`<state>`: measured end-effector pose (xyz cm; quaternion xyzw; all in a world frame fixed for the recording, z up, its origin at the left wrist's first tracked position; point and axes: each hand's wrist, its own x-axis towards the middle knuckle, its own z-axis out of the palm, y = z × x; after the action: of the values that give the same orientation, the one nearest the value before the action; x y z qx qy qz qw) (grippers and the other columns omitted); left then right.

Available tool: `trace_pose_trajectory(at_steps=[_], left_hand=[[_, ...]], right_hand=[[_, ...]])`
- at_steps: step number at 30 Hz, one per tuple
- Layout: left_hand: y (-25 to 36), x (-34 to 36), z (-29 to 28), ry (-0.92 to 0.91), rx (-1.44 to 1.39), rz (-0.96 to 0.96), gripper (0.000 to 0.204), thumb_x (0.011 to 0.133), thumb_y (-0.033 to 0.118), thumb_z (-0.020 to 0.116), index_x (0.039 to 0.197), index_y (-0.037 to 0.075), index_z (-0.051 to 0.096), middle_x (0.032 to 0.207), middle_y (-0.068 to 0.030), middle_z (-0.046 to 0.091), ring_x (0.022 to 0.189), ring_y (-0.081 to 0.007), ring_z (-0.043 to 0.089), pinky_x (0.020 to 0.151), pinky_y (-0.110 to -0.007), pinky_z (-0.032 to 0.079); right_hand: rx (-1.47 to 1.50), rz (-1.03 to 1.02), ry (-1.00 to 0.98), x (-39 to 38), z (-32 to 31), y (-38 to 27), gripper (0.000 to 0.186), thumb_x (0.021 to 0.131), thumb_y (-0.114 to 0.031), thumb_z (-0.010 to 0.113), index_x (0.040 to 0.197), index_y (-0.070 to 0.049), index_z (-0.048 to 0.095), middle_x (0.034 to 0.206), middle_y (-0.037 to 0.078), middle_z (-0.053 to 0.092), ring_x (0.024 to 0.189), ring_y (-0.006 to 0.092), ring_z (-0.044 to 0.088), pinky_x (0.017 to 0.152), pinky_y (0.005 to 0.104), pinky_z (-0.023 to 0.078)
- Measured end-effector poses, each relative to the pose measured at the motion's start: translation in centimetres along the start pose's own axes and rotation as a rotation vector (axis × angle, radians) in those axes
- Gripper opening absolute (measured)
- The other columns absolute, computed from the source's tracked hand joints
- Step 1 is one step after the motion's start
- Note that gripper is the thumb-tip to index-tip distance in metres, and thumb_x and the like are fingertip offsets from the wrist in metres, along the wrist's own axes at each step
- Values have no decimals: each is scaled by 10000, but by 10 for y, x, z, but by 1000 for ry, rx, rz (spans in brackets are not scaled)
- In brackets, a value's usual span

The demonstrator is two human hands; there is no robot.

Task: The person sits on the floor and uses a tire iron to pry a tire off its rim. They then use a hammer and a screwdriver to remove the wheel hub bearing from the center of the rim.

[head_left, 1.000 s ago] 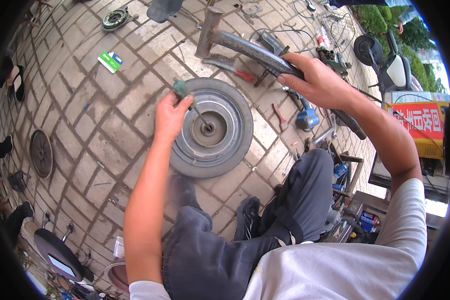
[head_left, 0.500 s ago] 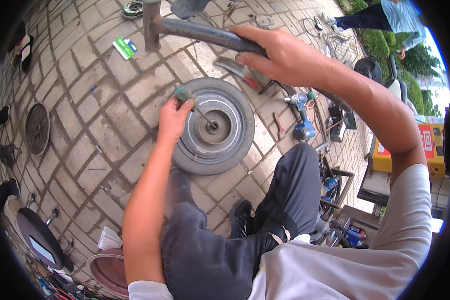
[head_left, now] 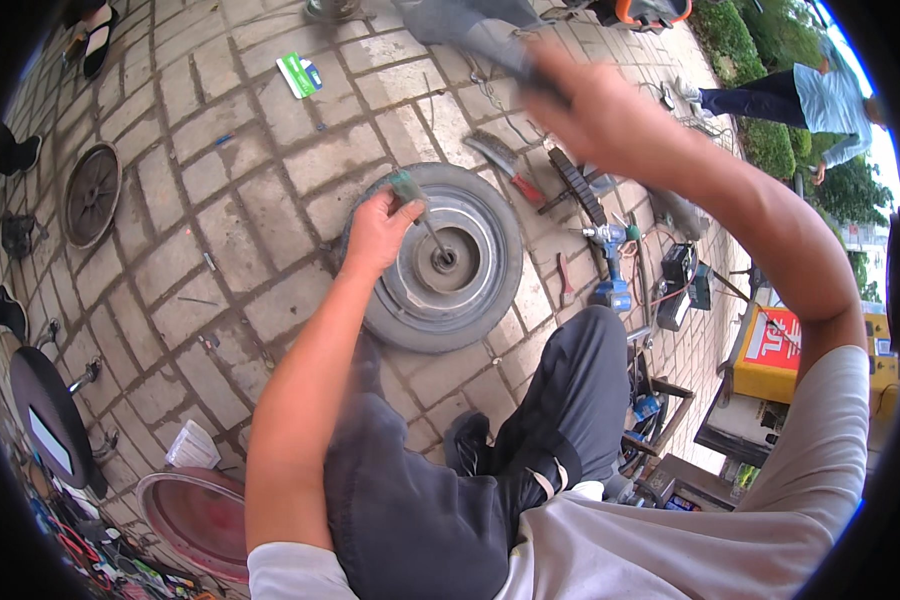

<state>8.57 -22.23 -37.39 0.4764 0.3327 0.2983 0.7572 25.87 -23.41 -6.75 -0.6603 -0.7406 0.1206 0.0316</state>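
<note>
A small wheel with a grey tyre (head_left: 503, 275) lies flat on the paving in front of my knees. My left hand (head_left: 377, 235) is closed around the green, see-through handle of a screwdriver (head_left: 408, 190). Its slanting shaft reaches down to the wheel's centre hole (head_left: 447, 259), where the very tip is hard to make out. Raised beyond the wheel and to its right, my right hand (head_left: 610, 115) grips the dark handle of a hammer (head_left: 495, 48). Motion smears that hand and the hammer, and the hammer's head cannot be made out clearly.
Right of the wheel lie a red-handled brush (head_left: 505, 165), a toothed black part (head_left: 577, 187) and a blue power tool (head_left: 610, 265). A round cover (head_left: 92, 195) and a dark red basin (head_left: 195, 510) are on the left. A person (head_left: 800, 100) stands far right.
The hammer has swung up and away from the wheel, its head no longer distinct. My left hand still holds the screwdriver at the hub. The whole view has shifted slightly.
</note>
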Motion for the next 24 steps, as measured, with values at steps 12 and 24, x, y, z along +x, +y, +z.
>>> trace_pose_trajectory(at_steps=[12, 24], left_hand=[[24, 7, 29, -126, 228, 8, 301, 888, 152, 683, 1131, -17, 627, 1015, -81, 692, 942, -125, 627, 847, -287, 497], [21, 9, 28, -147, 140, -8, 319, 887, 150, 683, 1143, -27, 613, 1041, -90, 679, 953, -136, 629, 857, -291, 503]], right_hand=[[-22, 168, 56, -34, -29, 26, 326, 939, -276, 580, 1156, -34, 549, 672, 155, 562, 612, 272, 577, 602, 409, 437], [42, 220, 163, -35, -63, 26, 461, 964, -292, 568, 1350, -70, 450, 860, 71, 632, 713, 146, 589, 662, 299, 510]])
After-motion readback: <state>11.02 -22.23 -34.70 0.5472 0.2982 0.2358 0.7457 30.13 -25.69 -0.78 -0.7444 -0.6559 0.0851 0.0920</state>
